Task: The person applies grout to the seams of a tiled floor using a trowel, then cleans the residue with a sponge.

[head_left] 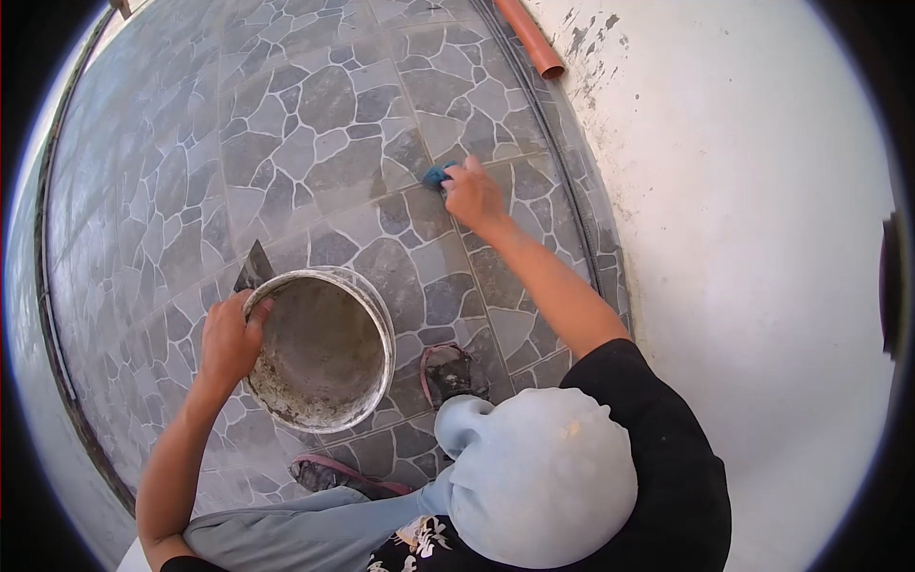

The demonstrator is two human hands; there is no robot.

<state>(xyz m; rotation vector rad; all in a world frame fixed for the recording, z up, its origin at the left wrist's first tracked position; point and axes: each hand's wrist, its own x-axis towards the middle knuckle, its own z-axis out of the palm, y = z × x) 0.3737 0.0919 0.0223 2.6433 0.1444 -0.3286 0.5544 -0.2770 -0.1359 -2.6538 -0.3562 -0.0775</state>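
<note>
My left hand [232, 336] is closed over the left rim of a round bucket [389, 334], thumb inside the edge. The bucket's rim and inner wall are smeared with pale residue, and greyish-brown contents [319, 334] show inside. A pointed trowel blade [254, 268] sticks out just beyond that hand; its handle is hidden. Farther forward, my right hand [475, 198] pinches a teal cloth or sponge [437, 175] against the floor tiles [329, 100], close to where joints meet. Damp-looking patches show on the tiles around it.
A white wall [753, 210] with stained plaster rises along the right. Black cables [562, 157] run at its foot, and an orange pipe [534, 43] lies at the top. My shoes [448, 374] are on the tiles near the bucket. A dark strip [46, 276] borders the floor at left.
</note>
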